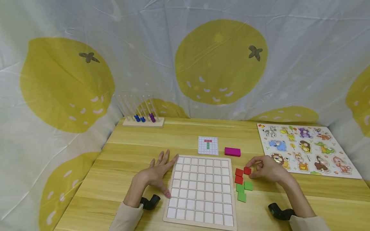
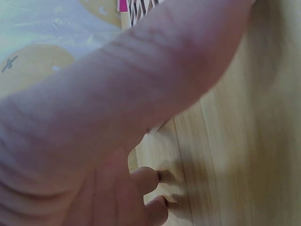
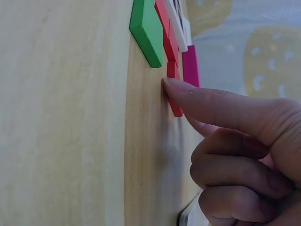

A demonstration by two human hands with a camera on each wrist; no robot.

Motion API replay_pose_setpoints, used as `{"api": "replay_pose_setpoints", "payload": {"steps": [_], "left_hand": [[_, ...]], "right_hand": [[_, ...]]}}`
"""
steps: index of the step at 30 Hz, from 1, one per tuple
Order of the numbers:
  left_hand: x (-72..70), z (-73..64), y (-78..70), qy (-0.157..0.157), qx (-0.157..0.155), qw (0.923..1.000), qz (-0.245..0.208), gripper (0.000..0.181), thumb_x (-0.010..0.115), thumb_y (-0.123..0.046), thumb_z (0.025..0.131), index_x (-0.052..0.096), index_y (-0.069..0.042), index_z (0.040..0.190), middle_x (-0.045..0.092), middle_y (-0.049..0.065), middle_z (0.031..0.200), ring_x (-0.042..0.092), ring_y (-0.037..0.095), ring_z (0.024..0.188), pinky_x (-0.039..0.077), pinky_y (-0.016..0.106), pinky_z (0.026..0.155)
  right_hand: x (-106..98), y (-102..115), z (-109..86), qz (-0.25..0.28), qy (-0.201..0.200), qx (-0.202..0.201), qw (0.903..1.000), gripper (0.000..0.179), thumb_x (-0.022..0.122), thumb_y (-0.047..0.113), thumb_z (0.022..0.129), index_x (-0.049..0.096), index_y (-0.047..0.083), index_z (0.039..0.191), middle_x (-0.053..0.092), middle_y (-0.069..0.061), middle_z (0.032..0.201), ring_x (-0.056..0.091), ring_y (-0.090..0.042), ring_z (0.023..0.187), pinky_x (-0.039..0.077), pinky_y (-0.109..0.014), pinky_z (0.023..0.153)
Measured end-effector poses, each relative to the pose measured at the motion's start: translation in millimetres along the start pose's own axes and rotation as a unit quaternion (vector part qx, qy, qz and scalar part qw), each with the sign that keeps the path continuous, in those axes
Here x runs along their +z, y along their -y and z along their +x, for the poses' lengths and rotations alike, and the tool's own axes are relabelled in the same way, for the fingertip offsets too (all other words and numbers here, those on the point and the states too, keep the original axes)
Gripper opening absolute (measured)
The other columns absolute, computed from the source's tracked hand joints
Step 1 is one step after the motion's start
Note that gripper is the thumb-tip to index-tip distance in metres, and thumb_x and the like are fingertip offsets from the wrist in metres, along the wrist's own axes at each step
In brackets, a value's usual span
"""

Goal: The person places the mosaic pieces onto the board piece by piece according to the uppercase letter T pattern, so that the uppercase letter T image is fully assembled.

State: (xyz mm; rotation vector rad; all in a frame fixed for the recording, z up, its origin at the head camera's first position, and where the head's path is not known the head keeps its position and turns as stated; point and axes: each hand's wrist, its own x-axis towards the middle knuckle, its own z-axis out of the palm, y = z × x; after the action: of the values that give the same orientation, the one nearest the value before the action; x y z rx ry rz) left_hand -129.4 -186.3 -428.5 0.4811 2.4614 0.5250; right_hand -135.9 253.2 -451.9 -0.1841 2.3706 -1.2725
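Observation:
My left hand point(image 1: 154, 175) is spread at the left side of a wooden grid board point(image 1: 200, 224), with index fingertip near its top left corner and thumb on its left edge. In the left wrist view, two fingertips point(image 2: 160, 209) reach down to the table. On the board's other side, my right hand point(image 1: 267, 168) pinches a red square tile point(image 1: 247, 170) between thumb and index finger, its other fingers curled in. Two red tiles point(image 1: 239, 172) lie just left of it. Three green tiles point(image 1: 242, 197) lie closer to me, partly overlapping.
Behind the board lie a pattern card point(image 1: 214, 149) with a red and green T and a magenta block point(image 1: 232, 152). An animal puzzle board point(image 1: 295, 146) covers the right rear. A peg stand point(image 1: 144, 124) with blue and purple pieces is at the back left, before a lemon-print curtain point(image 1: 144, 48).

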Motion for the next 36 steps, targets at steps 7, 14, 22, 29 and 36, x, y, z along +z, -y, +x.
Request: {"api": "replay_pose_setpoints", "payload": {"steps": [7, 14, 22, 29, 36], "left_hand": [[-0.5, -0.5, -1.9, -0.004, 0.009, 1.0000, 0.002, 0.146, 0.099, -0.033, 0.058, 0.005, -0.018, 0.168, -0.018, 0.024, 0.170, -0.016, 0.045, 0.159, -0.004, 0.067, 0.128], [1.5, 2.6, 1.4, -0.009, 0.013, 0.9998, -0.008, 0.147, 0.100, -0.030, 0.056, 0.006, -0.020, 0.168, -0.019, 0.023, 0.170, -0.019, 0.044, 0.158, -0.004, 0.064, 0.129], [1.2, 5.0, 7.5, -0.013, 0.026, 0.9994, -0.018, 0.147, 0.100, -0.030, 0.056, 0.007, -0.020, 0.168, -0.021, 0.022, 0.170, -0.021, 0.044, 0.158, -0.003, 0.065, 0.129], [0.8, 7.0, 10.0, -0.013, 0.035, 0.9992, -0.016, 0.148, 0.101, -0.032, 0.055, 0.006, -0.019, 0.168, -0.021, 0.023, 0.170, -0.021, 0.044, 0.157, -0.003, 0.065, 0.129], [0.8, 8.0, 12.1, -0.009, 0.037, 0.9992, -0.013, 0.146, 0.099, -0.036, 0.058, 0.005, -0.020, 0.168, -0.023, 0.022, 0.170, -0.022, 0.044, 0.157, -0.004, 0.065, 0.129]], "right_hand": [[1, -3, 0.4, -0.013, -0.011, 0.011, 0.9998, 0.029, 0.085, 0.006, 0.081, 0.070, -0.001, 0.105, 0.041, 0.004, 0.061, 0.036, -0.008, 0.056, 0.032, -0.023, 0.051], [1, -1, 0.1, -0.076, -0.041, 0.020, 0.9960, 0.027, 0.087, 0.014, 0.081, 0.073, 0.005, 0.102, 0.042, 0.004, 0.059, 0.037, -0.010, 0.054, 0.032, -0.023, 0.049], [3, 16, -2.7, -0.131, -0.088, -0.007, 0.9874, 0.023, 0.083, 0.018, 0.085, 0.075, 0.006, 0.103, 0.033, 0.005, 0.059, 0.031, -0.009, 0.054, 0.028, -0.023, 0.049], [26, 35, 3.2, -0.082, -0.077, -0.034, 0.9931, 0.024, 0.086, 0.018, 0.084, 0.075, 0.008, 0.102, 0.031, 0.005, 0.060, 0.028, -0.009, 0.054, 0.027, -0.024, 0.051], [54, 52, 15.3, -0.054, -0.060, -0.037, 0.9960, 0.021, 0.086, 0.015, 0.083, 0.075, 0.009, 0.100, 0.032, 0.004, 0.061, 0.029, -0.011, 0.055, 0.026, -0.023, 0.049]]}}
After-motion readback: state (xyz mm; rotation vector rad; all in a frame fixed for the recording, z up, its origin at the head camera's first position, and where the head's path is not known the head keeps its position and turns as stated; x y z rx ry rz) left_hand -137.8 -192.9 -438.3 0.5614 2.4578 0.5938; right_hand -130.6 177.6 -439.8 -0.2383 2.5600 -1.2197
